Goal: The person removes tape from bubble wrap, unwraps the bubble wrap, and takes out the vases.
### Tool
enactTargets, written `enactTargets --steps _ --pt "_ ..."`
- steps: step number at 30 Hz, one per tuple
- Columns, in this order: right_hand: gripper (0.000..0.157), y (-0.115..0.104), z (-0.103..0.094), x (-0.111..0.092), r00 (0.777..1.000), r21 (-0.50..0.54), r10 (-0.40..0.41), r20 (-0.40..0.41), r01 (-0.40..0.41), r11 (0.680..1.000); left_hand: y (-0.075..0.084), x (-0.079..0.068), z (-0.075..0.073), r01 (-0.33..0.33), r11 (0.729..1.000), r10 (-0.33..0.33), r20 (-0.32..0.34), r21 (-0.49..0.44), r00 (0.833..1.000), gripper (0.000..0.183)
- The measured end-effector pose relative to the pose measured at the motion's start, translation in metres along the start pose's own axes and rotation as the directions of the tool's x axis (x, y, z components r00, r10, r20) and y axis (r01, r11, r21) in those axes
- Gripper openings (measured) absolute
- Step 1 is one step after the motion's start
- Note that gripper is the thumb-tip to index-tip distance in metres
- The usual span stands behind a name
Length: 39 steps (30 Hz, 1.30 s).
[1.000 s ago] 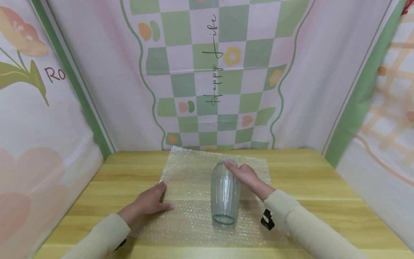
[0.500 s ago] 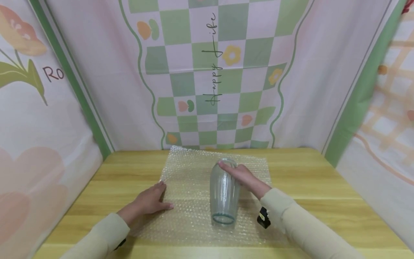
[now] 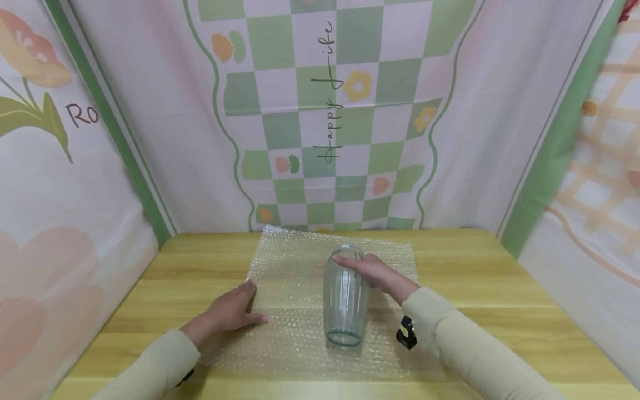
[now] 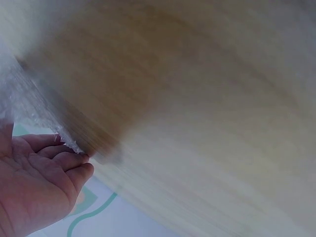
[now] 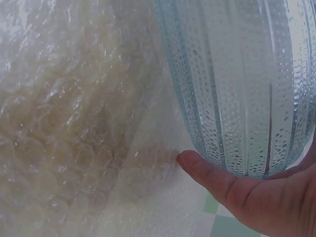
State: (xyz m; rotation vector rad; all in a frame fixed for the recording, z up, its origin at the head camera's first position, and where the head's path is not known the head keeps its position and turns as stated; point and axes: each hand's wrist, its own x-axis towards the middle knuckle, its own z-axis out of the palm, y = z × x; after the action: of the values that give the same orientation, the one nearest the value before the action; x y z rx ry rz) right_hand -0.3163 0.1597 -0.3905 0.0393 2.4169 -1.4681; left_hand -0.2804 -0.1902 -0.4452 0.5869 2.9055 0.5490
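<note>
A ribbed clear glass vase (image 3: 346, 300) is over the bubble wrap (image 3: 295, 339), its ringed base nearer to me and its rim farther off. I cannot tell from these views whether it stands or lies. My right hand (image 3: 375, 272) grips it by the neck, the thumb (image 5: 205, 170) across the near side in the right wrist view; the other fingers are mostly hidden. At the sheet's left edge, my left hand (image 3: 232, 308) rests with thumb and fingers spread apart. In the left wrist view its relaxed fingers (image 4: 71, 160) touch that edge.
The wrap covers the middle of a wooden table (image 3: 475, 266), its far edge close to the back. A patterned curtain (image 3: 330, 128) hangs behind the table, with printed cloths on both sides.
My right thumb has slid left and down across the vase's neck, and the right hand has shifted slightly left. The vase has moved a little left. My left hand has stayed put.
</note>
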Motion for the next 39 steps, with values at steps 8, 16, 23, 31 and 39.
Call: enactTargets --steps 8,16,23,31,39 --pt "0.098 0.001 0.0016 0.0012 0.999 0.02 0.028 -0.017 -0.028 0.999 -0.0015 0.0006 0.0007 -0.01 1.0 0.01 0.001 0.0 1.0 0.09" --pt "0.09 0.005 0.0069 0.0028 0.999 0.097 0.019 -0.045 -0.014 0.995 -0.0026 0.0006 -0.0005 -0.009 1.0 0.009 0.009 -0.011 1.0 0.091" --pt "0.111 0.0038 0.0095 0.0019 0.993 0.103 0.065 -0.097 -0.055 0.993 -0.0035 0.0007 -0.0003 -0.01 1.0 0.01 0.008 -0.013 1.0 0.091" --pt "0.119 0.0046 0.0086 -0.0001 0.991 0.137 0.072 -0.111 -0.057 0.989 -0.0035 0.0013 0.0006 -0.001 1.0 0.001 0.013 -0.016 1.0 0.092" --pt "0.109 0.0047 0.0065 -0.0068 0.994 0.203 0.068 -0.088 -0.049 0.978 -0.0032 0.0005 0.0012 -0.009 1.0 0.009 0.005 -0.009 1.0 0.092"
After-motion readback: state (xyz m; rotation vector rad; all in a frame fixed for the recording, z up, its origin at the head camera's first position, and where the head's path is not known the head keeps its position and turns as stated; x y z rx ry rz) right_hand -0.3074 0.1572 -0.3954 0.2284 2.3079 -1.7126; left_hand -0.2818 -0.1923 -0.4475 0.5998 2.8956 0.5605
